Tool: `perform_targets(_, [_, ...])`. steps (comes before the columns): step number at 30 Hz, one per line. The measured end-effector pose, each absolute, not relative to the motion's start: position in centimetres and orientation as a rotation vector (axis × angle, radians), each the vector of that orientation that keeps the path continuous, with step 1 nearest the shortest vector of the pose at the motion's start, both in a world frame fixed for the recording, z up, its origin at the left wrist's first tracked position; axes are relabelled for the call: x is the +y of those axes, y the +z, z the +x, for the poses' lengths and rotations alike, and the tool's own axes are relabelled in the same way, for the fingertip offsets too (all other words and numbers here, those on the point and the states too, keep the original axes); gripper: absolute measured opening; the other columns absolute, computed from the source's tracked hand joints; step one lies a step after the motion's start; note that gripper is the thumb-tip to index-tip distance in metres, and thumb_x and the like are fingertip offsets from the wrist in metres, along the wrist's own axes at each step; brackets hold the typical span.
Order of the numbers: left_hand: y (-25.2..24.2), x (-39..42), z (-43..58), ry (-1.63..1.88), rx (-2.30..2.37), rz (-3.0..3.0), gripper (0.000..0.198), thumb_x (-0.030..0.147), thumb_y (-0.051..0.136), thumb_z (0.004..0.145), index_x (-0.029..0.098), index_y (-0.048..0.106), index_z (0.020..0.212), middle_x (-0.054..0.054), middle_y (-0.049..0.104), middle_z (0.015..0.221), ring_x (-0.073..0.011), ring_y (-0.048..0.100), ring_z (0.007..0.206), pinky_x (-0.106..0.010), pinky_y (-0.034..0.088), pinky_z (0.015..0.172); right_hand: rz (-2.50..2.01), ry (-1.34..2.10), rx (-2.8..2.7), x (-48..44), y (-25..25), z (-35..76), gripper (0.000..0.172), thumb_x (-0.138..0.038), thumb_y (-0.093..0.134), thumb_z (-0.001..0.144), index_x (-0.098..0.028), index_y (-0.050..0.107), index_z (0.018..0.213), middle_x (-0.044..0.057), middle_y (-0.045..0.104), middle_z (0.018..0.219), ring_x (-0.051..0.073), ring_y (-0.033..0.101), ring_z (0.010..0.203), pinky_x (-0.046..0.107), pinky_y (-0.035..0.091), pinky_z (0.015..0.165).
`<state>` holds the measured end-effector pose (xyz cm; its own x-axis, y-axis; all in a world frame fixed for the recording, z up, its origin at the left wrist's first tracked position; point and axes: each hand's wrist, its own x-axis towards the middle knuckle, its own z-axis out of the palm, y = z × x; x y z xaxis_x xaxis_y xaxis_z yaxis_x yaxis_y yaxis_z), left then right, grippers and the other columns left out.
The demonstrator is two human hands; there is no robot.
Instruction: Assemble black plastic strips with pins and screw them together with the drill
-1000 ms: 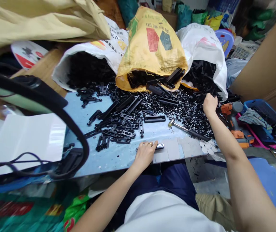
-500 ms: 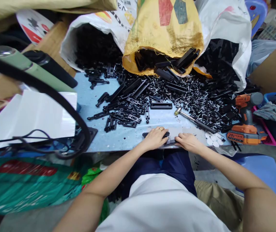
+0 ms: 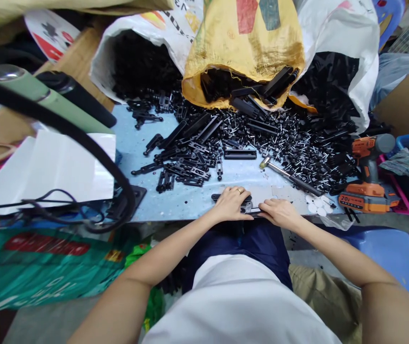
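At the table's front edge my left hand (image 3: 230,204) is closed over a long black part (image 3: 215,196), whose rounded end sticks out to the left. A grey and black piece with a round end (image 3: 247,206) shows between my hands. My right hand (image 3: 279,213) has its fingers pressed together on the right end of this piece; the fingertips hide what exactly they pinch. Just behind my hands lies a hammer (image 3: 286,177) with a metal head and dark handle. Several black slotted links (image 3: 186,169) lie to the left, and a black rectangular bar (image 3: 240,154) rests behind.
Heaped screws and small black parts (image 3: 297,148) spread across the table's right side. A yellow woven sack (image 3: 243,48) and white sacks (image 3: 337,28) open onto it. An orange cordless drill (image 3: 367,198) stands at right. A black cable (image 3: 82,148) arches over white sheets (image 3: 71,162) at left.
The fingers of both hands have shifted slightly, and more of the grey and black piece shows between them. The camera view has moved a little. The surrounding things lie as before.
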<state>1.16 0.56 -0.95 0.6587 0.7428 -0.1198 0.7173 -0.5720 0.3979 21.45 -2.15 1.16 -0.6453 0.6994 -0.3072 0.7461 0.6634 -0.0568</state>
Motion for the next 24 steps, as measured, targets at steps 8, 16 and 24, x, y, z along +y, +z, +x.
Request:
perform_targets(8, [-1.7, 0.3, 0.8, 0.250, 1.139, 2.498, 0.061, 0.063, 0.061, 0.066, 0.016, 0.051, 0.102, -0.011, 0.059, 0.100, -0.0273, 0.055, 0.094, -0.040, 0.039, 0.083, 1.185, -0.108, 2.712, -2.4, 1.1, 21.1, 0.034, -0.039, 0.029, 0.094, -0.019, 0.056, 0.097, 0.005, 0.061, 0.084, 0.012, 0.050, 0.073, 0.026, 0.020, 0.058])
perform_targets(16, [-3.0, 0.1, 0.1, 0.587, 1.123, 2.540, 0.042, 0.055, 0.052, 0.079, 0.016, 0.051, 0.097, -0.009, 0.061, 0.090, -0.0230, 0.060, 0.085, -0.033, 0.046, 0.071, 1.164, 0.096, 2.711, -2.4, 3.6, 19.7, 0.021, -0.020, 0.035, 0.091, -0.020, 0.054, 0.101, 0.004, 0.059, 0.083, 0.014, 0.048, 0.075, 0.028, 0.019, 0.058])
perform_targets(24, [-2.5, 0.5, 1.6, 0.369, 1.136, 2.484, 0.046, 0.059, 0.051, 0.078, 0.017, 0.054, 0.097, -0.008, 0.062, 0.090, -0.0235, 0.059, 0.088, -0.033, 0.046, 0.074, 1.105, -0.041, 2.776, -0.2, 2.4, 22.3, 0.032, -0.037, 0.032, 0.093, -0.017, 0.057, 0.092, 0.006, 0.060, 0.084, 0.013, 0.049, 0.077, 0.025, 0.025, 0.062])
